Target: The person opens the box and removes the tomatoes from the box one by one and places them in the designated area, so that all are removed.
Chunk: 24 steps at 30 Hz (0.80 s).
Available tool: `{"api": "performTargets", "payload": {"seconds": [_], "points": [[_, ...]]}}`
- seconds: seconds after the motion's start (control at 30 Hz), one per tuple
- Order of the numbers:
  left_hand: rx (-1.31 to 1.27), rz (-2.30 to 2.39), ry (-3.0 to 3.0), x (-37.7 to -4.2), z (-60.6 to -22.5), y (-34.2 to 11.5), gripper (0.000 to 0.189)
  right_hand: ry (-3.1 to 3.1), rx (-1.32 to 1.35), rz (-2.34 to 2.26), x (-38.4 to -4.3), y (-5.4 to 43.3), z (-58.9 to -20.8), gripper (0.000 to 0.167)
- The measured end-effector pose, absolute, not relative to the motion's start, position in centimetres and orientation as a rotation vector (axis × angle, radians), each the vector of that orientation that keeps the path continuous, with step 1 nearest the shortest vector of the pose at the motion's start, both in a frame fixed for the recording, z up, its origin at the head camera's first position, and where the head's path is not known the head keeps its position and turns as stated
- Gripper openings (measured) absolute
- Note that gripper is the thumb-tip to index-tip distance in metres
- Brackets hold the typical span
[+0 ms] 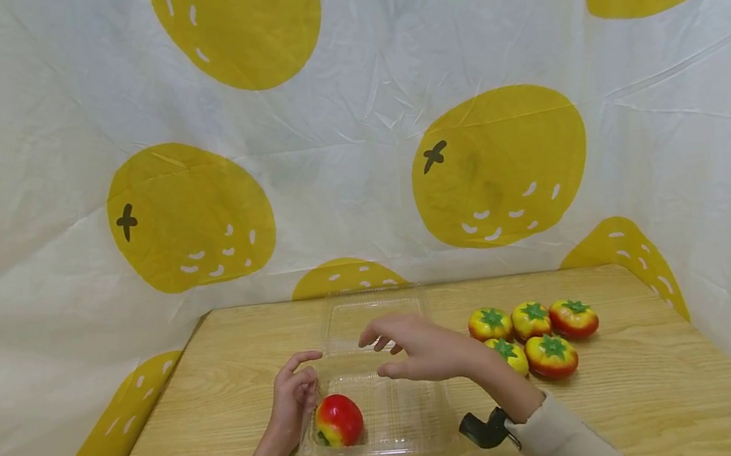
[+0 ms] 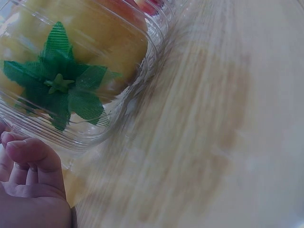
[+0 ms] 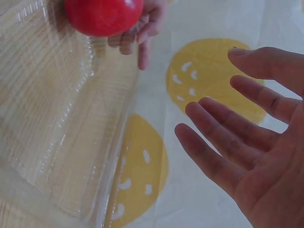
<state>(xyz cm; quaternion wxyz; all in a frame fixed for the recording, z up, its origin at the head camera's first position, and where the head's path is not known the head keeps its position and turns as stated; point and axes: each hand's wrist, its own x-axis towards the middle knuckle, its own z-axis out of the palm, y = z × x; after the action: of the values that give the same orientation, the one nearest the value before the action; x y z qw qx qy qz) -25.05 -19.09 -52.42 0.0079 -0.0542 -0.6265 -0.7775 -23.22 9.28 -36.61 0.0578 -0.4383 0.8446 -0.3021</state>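
Note:
A clear plastic clamshell box (image 1: 402,414) lies with its lid raised at the back. In its front left corner sits a red-and-yellow fruit (image 1: 339,420) with a green leafy top (image 2: 59,83), seen through the box wall in the left wrist view. My left hand (image 1: 293,396) is beside the box's left wall, index finger extended and the others loosely bent; whether it touches the plastic I cannot tell. Above the box hovers my right hand (image 1: 424,348), its fingers spread and relaxed in the right wrist view, holding nothing.
Several similar fruits (image 1: 552,355) with green tops stand grouped on the wooden table (image 1: 652,390), right of the box. Behind the table hangs a pale curtain (image 1: 346,185) printed with big yellow fruit. Both wrists wear dark camera mounts (image 1: 482,430).

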Motion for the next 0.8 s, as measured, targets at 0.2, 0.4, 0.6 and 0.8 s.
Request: {"api": "performTargets", "payload": {"seconds": [0.2,0.4,0.6,0.8], "points": [[-0.16,-2.439,-1.948,-25.0,-52.4,-19.1,0.031,2.551,-1.29,-0.788,-23.5,7.8,-37.0,0.039],[-0.14,-2.433,-1.947,-25.1,-52.3,-19.0,0.032,2.526,-1.338,-0.637,-23.5,6.2,-37.6,0.042],[-0.151,-2.417,-1.94,-25.1,-52.2,-18.8,0.028,2.49,-1.383,-0.547,-23.8,5.1,-38.4,0.045],[-0.151,-2.4,-1.962,-25.1,-52.3,-18.8,0.027,2.424,-1.361,-0.56,-24.0,4.3,-39.0,0.045]]}}
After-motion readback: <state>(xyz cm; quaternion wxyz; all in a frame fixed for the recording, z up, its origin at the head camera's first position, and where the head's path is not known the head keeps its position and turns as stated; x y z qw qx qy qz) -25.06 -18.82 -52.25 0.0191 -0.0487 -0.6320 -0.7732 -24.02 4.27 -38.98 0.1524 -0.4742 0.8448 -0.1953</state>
